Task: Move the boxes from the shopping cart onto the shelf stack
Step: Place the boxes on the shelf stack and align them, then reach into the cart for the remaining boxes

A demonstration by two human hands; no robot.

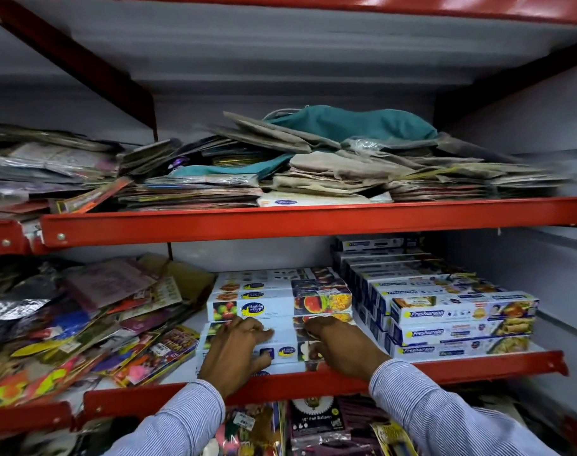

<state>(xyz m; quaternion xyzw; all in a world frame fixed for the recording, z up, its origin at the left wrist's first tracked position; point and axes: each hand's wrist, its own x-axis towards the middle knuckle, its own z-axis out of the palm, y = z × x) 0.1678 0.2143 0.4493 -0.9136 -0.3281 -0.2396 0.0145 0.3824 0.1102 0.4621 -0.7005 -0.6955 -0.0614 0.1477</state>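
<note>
Two striped blue-and-white sleeves came up from the bottom edge, nearest the lens, and reached over the red front rail of the middle shelf. The left hand lay palm-down on the front of a low stack of white boxes, its fingers bent and resting on the box faces, thumb down by the lowest one. The right hand sat just beside it on the same stack, fingers curled against the box ends; neither hand was closed round a box, both only pressed on them, though how firmly could not be told.

The boxes were long and flat, white, each with a dark blue oval logo near the middle and fruit and food photographs at either end (watermelon showed plainly on one). They were piled several high near the shelf's front, further layers stepping back behind.

Touching them on the right stood a taller stack of blue-and-white boxes with yellow lettering. On the left lay a loose heap of bright packets. The shelf above held flat brown paper bags and a teal cloth bag.
</note>
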